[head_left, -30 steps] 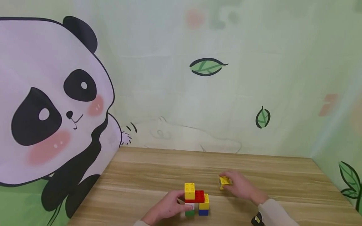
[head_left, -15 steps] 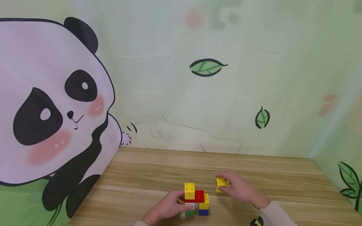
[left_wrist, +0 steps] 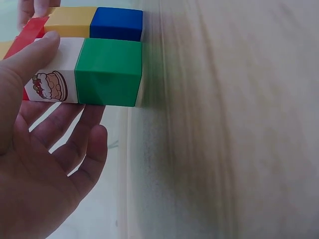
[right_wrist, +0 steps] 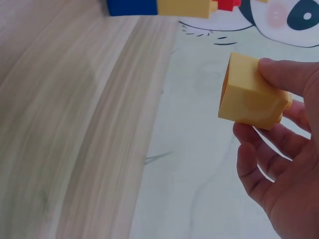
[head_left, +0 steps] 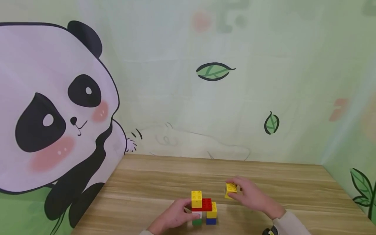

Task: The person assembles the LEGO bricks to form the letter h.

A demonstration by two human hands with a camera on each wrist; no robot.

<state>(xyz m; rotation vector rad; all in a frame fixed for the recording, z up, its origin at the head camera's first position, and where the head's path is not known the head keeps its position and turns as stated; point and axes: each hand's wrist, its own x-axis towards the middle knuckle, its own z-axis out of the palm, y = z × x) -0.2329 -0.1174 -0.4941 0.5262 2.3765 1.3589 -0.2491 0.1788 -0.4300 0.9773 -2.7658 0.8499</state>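
My left hand (head_left: 174,215) grips the left column of a toy-brick structure, thumb on the white brick (left_wrist: 65,55), which has a cake picture. Under that white brick sits a green brick (head_left: 197,221). A red brick (head_left: 207,204) bridges across to the right column, a yellow brick (head_left: 211,211) on a blue brick (head_left: 211,221). On the red brick's left end stands another yellow brick (head_left: 196,199). Held off the table to the right, a loose yellow brick (right_wrist: 251,94) is pinched between thumb and fingers of my right hand (head_left: 249,195); its hollow underside faces the table.
The wooden table (head_left: 164,176) meets a pale green backdrop (head_left: 164,98) printed with leaves. A large panda drawing (head_left: 88,130) covers the left side. Something black is strapped at the right wrist (head_left: 270,231).
My right hand has shifted slightly left with the loose yellow brick, then a little back to the right, tilting it somewhat. The left hand and the structure stay in place.
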